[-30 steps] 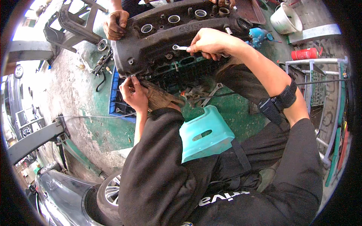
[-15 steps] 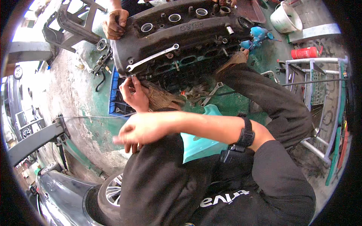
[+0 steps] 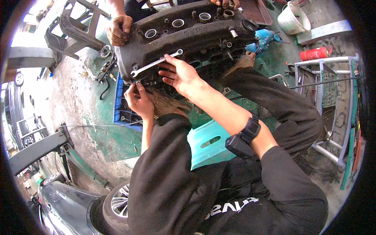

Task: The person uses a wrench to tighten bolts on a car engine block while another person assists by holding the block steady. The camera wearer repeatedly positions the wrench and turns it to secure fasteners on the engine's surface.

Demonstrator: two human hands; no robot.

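Observation:
A dark, greasy engine cylinder head with its valve cover (image 3: 166, 41) lies before me. A silver combination wrench (image 3: 154, 64) rests slantwise along the cover's near side. My right hand (image 3: 181, 75) reaches over it with fingers apart, the index fingertip at the wrench's ring end; no grip shows. At the near left corner of the engine, my left hand (image 3: 140, 101) is closed in a pinch. Whatever lies between its fingertips is too small to make out. Another person's hand (image 3: 118, 30) rests on the cover's left end, and their other hand (image 3: 226, 4) is at the far edge.
A blue crate (image 3: 117, 105) stands under the engine's left side. Close to my legs is a turquoise plastic stool (image 3: 203, 137). Around lie hoses and metal parts (image 3: 105, 74), a white bucket (image 3: 293, 18), a red cylinder (image 3: 315, 53) and a metal rack (image 3: 337, 113). My feet are beside the engine.
My right hand has swung up from above my left knee to the wrench on the cover. My left hand stays at the engine's corner, still pinched.

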